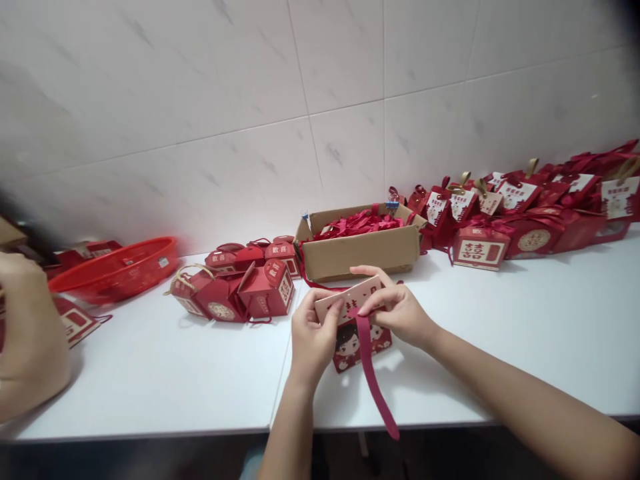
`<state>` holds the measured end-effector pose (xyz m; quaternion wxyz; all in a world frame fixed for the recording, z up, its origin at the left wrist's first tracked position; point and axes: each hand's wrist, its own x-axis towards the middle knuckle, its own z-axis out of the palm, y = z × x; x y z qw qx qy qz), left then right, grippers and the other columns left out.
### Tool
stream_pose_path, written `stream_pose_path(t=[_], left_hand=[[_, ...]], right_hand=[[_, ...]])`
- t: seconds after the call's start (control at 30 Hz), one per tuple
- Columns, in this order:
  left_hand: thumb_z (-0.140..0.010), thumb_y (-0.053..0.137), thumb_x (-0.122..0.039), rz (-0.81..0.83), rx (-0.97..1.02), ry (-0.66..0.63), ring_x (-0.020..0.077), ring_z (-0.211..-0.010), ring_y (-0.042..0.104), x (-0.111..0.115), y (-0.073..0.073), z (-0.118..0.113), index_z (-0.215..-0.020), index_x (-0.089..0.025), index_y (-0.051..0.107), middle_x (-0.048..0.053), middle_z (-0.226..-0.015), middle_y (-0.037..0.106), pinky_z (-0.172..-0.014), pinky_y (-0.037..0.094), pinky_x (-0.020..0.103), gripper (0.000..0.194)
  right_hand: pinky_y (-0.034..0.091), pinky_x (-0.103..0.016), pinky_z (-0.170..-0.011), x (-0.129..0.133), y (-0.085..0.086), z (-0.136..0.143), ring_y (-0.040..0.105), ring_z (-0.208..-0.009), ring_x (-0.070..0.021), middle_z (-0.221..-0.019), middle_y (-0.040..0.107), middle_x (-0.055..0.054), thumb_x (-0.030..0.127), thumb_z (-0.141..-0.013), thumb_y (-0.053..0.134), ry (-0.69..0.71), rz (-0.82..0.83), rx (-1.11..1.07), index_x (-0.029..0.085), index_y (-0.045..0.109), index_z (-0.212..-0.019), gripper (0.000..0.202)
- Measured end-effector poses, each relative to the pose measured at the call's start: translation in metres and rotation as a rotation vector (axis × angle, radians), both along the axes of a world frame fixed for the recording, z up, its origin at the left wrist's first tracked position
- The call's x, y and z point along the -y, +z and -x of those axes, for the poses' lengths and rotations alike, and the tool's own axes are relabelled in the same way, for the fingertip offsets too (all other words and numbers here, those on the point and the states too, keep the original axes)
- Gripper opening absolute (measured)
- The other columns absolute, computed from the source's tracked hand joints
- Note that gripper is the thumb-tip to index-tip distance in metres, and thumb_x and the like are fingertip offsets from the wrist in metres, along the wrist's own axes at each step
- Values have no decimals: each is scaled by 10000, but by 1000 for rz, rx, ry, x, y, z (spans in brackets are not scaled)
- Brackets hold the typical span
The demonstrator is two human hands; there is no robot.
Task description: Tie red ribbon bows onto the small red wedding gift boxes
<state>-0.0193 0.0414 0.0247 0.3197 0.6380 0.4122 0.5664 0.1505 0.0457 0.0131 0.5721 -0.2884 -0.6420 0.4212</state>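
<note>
So we've got this little red gift box (pixel 361 341) sitting near the front edge of the white table (pixel 500 347), roughly mid-length, with a cartoon couple printed on its front. Our left hand (pixel 313 337) pinches the left end of its pale top flap, and our right hand (pixel 397 310) pinches the same flap from the right, thumb and fingers closed on the card where the red ribbon (pixel 373 373) comes off it. The ribbon hangs down over the box front and past the table edge. Box looks like thin card, so light and easy to dent, we'd say hold it by the folded edges, not the flat faces. Ribbon's soft and floppy, probably a bit slippery, best gripped close to the flap.

Behind it sits an open cardboard box (pixel 363 250) full of more ribbons, against the wall. Finished boxes (pixel 525 213) pile up toward the back right corner, a smaller cluster (pixel 240 287) to the left, then a red basket (pixel 115 270). Another person's hand (pixel 27 340) shows at the far left edge
</note>
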Motion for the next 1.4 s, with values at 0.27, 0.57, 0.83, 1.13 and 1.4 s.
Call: stream_pose_path(t=[0.27, 0.57, 0.83, 1.13, 1.4], left_hand=[[-826, 517, -115, -373, -373, -78, 149, -716, 610, 7, 10, 11, -861, -222, 712, 43, -805, 657, -642, 470, 258, 225], [-851, 523, -167, -432, -624, 218, 208, -898, 582, 9, 14, 7, -1112, -271, 629, 32, -924, 684, -869, 358, 399, 300], [-839, 598, -236, -499, -554, 7, 248, -1215, 428, 37, 39, 10, -988, -279, 664, 52, -1220, 579, -1049, 310, 441, 168], [-805, 601, -127, -486, -658, -219, 233, -1195, 465, 51, 51, 14, -937, -264, 658, 50, -1182, 606, -1109, 245, 463, 198], [-756, 649, -119, -668, -594, -64, 252, -1130, 436, 44, 42, 5, -776, -247, 647, 56, -1028, 593, -1012, 330, 452, 130]], right_hand=[[431, -370, -964, 1, 2, -6, 471, -1188, -232, -1249, 488, -29, 196, -668, 774, -183, -209, 33, 307, 754, -672, 113], [477, -209, -502, 1, 18, -19, 548, -558, -78, -751, 616, 20, 267, -686, 784, 74, -100, -402, 330, 724, -692, 87], [527, -217, -520, 11, 9, -6, 609, -523, -102, -611, 646, -6, 225, -632, 813, 545, 118, -212, 226, 713, -558, 124], [532, -207, -565, 9, 2, 0, 612, -560, -90, -582, 596, 24, 164, -625, 810, 647, 146, -280, 256, 743, -597, 118], [504, -200, -551, 5, -4, 5, 584, -562, -83, -579, 590, 28, 188, -582, 838, 594, 177, -294, 234, 717, -539, 137]])
